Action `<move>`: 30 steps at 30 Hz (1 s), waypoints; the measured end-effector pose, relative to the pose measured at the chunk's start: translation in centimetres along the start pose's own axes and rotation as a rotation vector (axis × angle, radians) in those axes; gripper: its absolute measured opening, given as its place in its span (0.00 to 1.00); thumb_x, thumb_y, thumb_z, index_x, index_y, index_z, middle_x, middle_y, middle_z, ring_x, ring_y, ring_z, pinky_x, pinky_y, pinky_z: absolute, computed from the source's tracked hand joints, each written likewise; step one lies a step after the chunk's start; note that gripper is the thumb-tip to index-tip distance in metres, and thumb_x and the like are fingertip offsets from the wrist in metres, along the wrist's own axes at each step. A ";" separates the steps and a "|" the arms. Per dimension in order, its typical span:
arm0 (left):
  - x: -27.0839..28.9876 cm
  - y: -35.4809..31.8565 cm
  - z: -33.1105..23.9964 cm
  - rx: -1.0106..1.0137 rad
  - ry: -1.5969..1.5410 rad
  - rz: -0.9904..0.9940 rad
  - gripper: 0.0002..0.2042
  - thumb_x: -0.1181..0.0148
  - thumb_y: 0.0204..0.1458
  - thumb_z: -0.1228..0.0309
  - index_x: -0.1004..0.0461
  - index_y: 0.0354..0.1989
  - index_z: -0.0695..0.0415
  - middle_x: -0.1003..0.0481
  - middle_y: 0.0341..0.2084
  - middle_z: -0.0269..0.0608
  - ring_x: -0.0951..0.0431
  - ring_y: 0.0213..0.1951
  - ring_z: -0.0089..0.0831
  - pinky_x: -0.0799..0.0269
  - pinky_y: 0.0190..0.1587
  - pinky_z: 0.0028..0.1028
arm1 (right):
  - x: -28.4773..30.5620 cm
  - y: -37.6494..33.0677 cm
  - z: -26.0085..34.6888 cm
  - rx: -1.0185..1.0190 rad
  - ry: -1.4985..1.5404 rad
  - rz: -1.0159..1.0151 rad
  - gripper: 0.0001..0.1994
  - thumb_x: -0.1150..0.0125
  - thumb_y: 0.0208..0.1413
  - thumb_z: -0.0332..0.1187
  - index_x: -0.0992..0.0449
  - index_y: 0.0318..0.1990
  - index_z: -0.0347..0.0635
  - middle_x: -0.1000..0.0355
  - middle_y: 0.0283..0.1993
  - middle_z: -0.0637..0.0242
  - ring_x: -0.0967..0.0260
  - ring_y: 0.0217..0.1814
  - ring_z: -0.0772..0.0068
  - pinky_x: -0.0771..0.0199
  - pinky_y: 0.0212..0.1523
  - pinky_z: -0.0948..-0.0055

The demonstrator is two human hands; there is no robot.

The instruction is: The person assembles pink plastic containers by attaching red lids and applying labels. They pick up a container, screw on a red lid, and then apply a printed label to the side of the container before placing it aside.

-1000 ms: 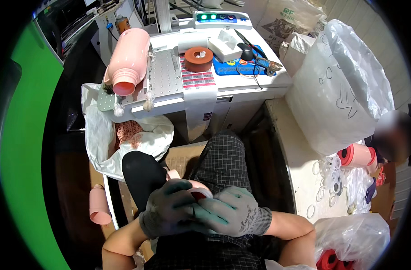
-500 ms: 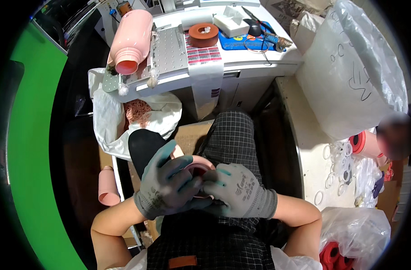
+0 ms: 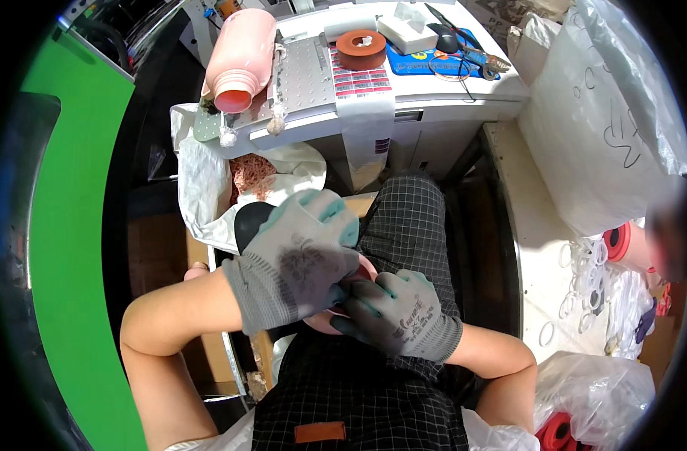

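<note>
A pink plastic bottle (image 3: 325, 324) rests in my lap, its round open mouth facing up between my hands. My left hand (image 3: 302, 252), in a grey and teal work glove, arches over the mouth from the left with its fingers curled down at the rim. Gloved the same way, my right hand (image 3: 396, 312) is closed on the right side of the bottle, its thumb and fingers at the rim. Both hands' fingertips meet near the opening. Most of the bottle's body is hidden, and I cannot make out any small part between the fingertips.
On the white bench lie a large pink bottle (image 3: 242, 56), a brown tape roll (image 3: 361, 49), a label strip (image 3: 364, 113) and pliers (image 3: 485, 62). A white bag (image 3: 197, 203) holds pink shavings. White rings (image 3: 546, 333) and a big plastic bag (image 3: 584, 128) are at right.
My left hand has risen and turned over the bottle's mouth, fingers now pointing down into it. My right hand has shifted slightly. The whole view has swung, moving the bench rightward.
</note>
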State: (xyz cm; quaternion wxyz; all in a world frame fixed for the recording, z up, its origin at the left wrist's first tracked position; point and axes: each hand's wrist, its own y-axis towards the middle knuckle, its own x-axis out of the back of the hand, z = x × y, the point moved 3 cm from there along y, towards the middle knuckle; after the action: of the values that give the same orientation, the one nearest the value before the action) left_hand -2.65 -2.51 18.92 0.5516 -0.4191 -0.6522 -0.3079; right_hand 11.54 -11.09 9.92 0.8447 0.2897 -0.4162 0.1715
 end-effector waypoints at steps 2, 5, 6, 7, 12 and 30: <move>-1.4 0.1 0.6 -0.020 -0.144 0.115 0.10 0.29 0.43 0.65 0.16 0.34 0.52 0.27 0.39 0.36 0.25 0.48 0.39 0.28 0.51 0.38 | 1.1 0.3 -0.2 0.048 0.036 0.006 0.12 0.28 0.53 0.49 0.19 0.29 0.55 0.27 0.34 0.70 0.25 0.29 0.72 0.26 0.25 0.66; -2.5 0.3 1.1 0.017 -0.282 0.251 0.14 0.28 0.44 0.63 0.16 0.39 0.54 0.24 0.41 0.40 0.23 0.49 0.40 0.25 0.51 0.38 | 1.0 -0.4 -0.7 0.136 0.072 0.016 0.10 0.27 0.51 0.46 0.19 0.29 0.54 0.28 0.32 0.69 0.25 0.30 0.70 0.26 0.24 0.67; -2.4 0.6 0.8 0.066 -0.285 0.259 0.18 0.27 0.43 0.60 0.16 0.42 0.54 0.22 0.42 0.42 0.21 0.49 0.40 0.24 0.50 0.38 | 0.9 -0.6 -1.1 0.121 0.068 -0.001 0.10 0.27 0.50 0.46 0.19 0.29 0.54 0.27 0.32 0.69 0.25 0.30 0.70 0.26 0.24 0.67; -2.4 0.7 0.6 0.116 -0.287 0.268 0.21 0.25 0.43 0.58 0.17 0.45 0.55 0.20 0.42 0.44 0.20 0.49 0.40 0.22 0.49 0.38 | 0.8 -0.7 -1.5 0.108 0.065 -0.019 0.10 0.26 0.50 0.45 0.18 0.29 0.53 0.27 0.32 0.69 0.25 0.30 0.70 0.26 0.24 0.68; -5.0 1.1 0.7 0.011 -0.564 0.131 0.22 0.25 0.45 0.61 0.21 0.49 0.56 0.19 0.35 0.42 0.15 0.40 0.40 0.19 0.45 0.34 | -0.3 -1.5 -2.5 0.064 0.148 -0.037 0.12 0.25 0.47 0.45 0.17 0.33 0.51 0.25 0.32 0.69 0.28 0.28 0.65 0.28 0.27 0.65; -23.3 10.0 22.0 0.746 -1.436 -0.410 0.31 0.23 0.51 0.59 0.24 0.58 0.68 0.18 0.50 0.45 0.21 0.54 0.32 0.27 0.57 0.28 | 3.1 -3.3 -11.2 -0.303 0.428 -0.647 0.13 0.34 0.56 0.24 0.20 0.49 0.34 0.21 0.49 0.53 0.22 0.44 0.65 0.22 0.45 0.71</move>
State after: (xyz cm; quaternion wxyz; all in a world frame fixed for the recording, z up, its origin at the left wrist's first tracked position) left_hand -2.97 16.24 -8.87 0.0374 -0.1765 -0.9677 0.1759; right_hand 21.93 -6.40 5.86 0.9555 0.2357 -0.1393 -0.1098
